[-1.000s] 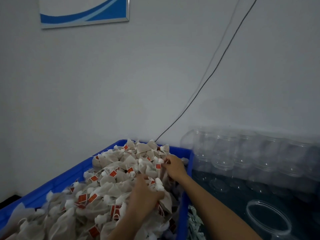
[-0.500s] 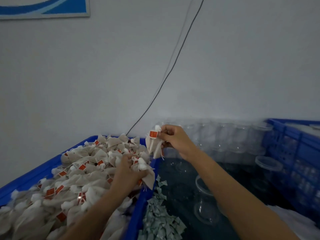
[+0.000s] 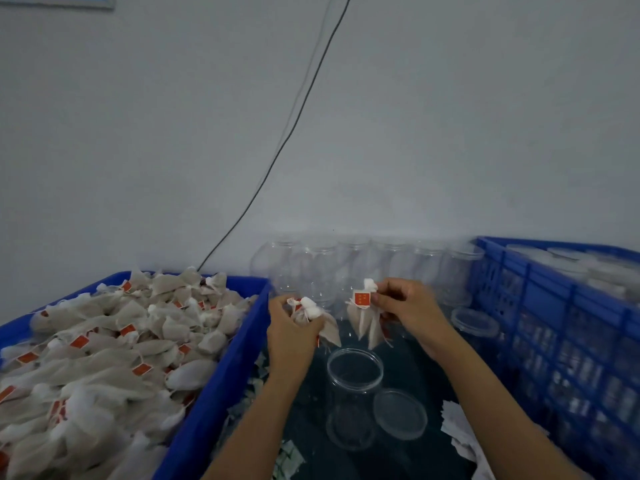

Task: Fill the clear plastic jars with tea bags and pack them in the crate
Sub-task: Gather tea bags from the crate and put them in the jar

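my left hand (image 3: 292, 336) and right hand (image 3: 403, 308) each pinch tea bags (image 3: 362, 318) mid-frame, held above the open jar (image 3: 355, 370), probably empty, so they drop straight in.

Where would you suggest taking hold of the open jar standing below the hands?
Grip the open jar around its clear side wall, from the right. It stands upright and lidless, the blue bin crowds its left, and a loose lid lies beside its base.

You face a plain pale grey wall (image 3: 450, 116) in dim, even light; a black cable (image 3: 294, 126) slants down it, and a blue-edged frame (image 3: 59, 1) hangs top left.
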Demonstrator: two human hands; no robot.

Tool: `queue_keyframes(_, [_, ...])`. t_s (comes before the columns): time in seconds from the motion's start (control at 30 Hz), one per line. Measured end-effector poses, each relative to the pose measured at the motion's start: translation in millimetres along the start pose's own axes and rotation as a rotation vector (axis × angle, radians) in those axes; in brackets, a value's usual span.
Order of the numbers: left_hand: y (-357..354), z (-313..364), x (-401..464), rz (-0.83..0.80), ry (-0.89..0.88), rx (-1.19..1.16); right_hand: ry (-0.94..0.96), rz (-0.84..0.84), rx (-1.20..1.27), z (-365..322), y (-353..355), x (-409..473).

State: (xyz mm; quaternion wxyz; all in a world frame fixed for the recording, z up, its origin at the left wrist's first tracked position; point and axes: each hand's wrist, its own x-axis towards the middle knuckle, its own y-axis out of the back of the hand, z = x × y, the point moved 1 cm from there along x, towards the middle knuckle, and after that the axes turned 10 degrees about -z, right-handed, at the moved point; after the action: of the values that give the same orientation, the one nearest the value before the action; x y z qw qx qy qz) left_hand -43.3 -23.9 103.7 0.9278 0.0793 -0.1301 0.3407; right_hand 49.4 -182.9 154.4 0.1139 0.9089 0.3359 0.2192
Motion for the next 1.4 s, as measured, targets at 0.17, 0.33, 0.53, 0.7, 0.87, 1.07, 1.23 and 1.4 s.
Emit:
queue_keyframes(0.17, [-16,-10,5,0.083,-0.130,0.086,-0.010,-0.031,0.057,23,-11,0])
queue_keyframes(0.33, [-22,-7,20,0.003,-0.088,0.083,0.015,-0.021,-0.005,38,-16,-2])
queue_keyframes(0.53, [-21,-10,25,-0.073,-0.078,0.166,0.059,-0.008,0.027,45,-17,-8])
queue_keyframes(0.7, [-19,-16,25,-0.215,-0.112,0.158,0.103,0.043,0.020,45,-12,-12])
queue_keyframes(0.87, [-18,-18,21,-0.236,-0.091,0.143,-0.084,-0.114,-0.315,51,-10,-12])
queue_keyframes(1.07, [-21,-21,13,-0.236,-0.061,0.055,0.018,-0.166,-0.249,48,-21,-11])
queue_keyframes(1.23, [-20,-19,9,-0.349,0.043,-0.092,0.097,-0.123,-0.254,46,-37,-7])
queue_keyframes(1.4, [-17,-17,11,-0.379,0.067,-0.051,0.092,-0.037,-0.235,47,-34,-6])
